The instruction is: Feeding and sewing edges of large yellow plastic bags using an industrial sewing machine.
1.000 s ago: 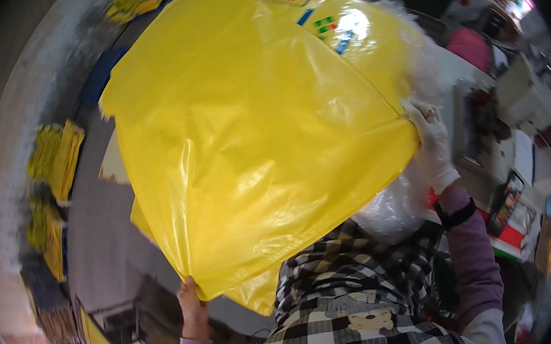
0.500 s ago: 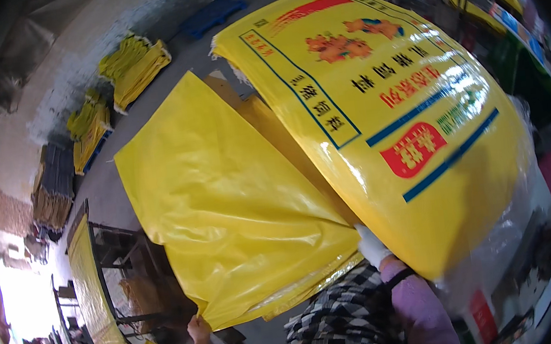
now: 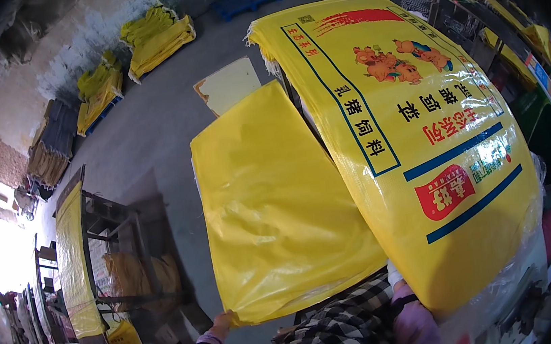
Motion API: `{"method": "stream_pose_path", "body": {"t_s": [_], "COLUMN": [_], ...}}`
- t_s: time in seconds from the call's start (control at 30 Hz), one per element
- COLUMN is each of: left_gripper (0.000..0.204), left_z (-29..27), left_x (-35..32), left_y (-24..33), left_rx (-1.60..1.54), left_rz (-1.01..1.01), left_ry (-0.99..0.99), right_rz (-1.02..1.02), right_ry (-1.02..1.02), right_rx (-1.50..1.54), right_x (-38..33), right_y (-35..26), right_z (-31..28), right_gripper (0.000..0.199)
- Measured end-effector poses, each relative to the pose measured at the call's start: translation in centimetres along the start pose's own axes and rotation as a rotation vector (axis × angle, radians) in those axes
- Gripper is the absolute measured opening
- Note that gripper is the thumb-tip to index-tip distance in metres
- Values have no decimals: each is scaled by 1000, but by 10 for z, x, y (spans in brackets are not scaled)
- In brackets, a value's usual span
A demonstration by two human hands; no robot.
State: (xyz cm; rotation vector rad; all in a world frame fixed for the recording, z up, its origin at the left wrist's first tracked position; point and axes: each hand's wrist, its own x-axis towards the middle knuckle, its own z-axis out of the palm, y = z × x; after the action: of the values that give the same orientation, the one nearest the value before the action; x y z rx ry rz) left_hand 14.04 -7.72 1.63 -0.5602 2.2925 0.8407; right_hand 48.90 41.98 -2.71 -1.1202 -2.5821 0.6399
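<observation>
A plain yellow sack (image 3: 272,206), glossy and lightly creased, lies spread out in front of me. My left hand (image 3: 222,324) pinches its near left corner. At its near right corner is my right hand (image 3: 394,275), in a white glove; the fingers are mostly hidden between this sack and the stack alongside, but the hand appears to grip the corner. That stack of yellow printed sacks (image 3: 387,193) rises close on the right, its top one bearing blue bars, a red emblem and cartoon pigs. The plain sack's right edge runs against the stack's left side.
A pale board (image 3: 232,85) lies on the floor beyond the sack. Left stands a dark metal frame (image 3: 115,224) draped with yellow sheeting. Folded yellow sacks (image 3: 162,45) are piled by the wall, near a blue pallet (image 3: 246,2). Clear plastic wrap (image 3: 501,302) hangs off the stack's near side.
The plain sack has flattened and its left side has swung right, uncovering the pale board and more floor. Both hands stay at its near corners. The view has shifted left.
</observation>
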Motion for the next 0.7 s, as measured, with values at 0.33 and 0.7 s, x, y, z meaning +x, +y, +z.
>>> {"method": "stream_pose_path", "body": {"t_s": [0.33, 0.7], "left_gripper": [27, 25], "left_z": [11, 31], "left_x": [5, -33], "left_y": [7, 116], "left_rx": [-228, 825], "left_rz": [-19, 50], "left_ry": [-160, -611], "right_rz": [52, -58], "right_ry": [67, -354], "right_rx": [121, -344], "right_x": [30, 4], "right_y": [-52, -99], "right_z": [-27, -91], "right_gripper": [29, 38]}}
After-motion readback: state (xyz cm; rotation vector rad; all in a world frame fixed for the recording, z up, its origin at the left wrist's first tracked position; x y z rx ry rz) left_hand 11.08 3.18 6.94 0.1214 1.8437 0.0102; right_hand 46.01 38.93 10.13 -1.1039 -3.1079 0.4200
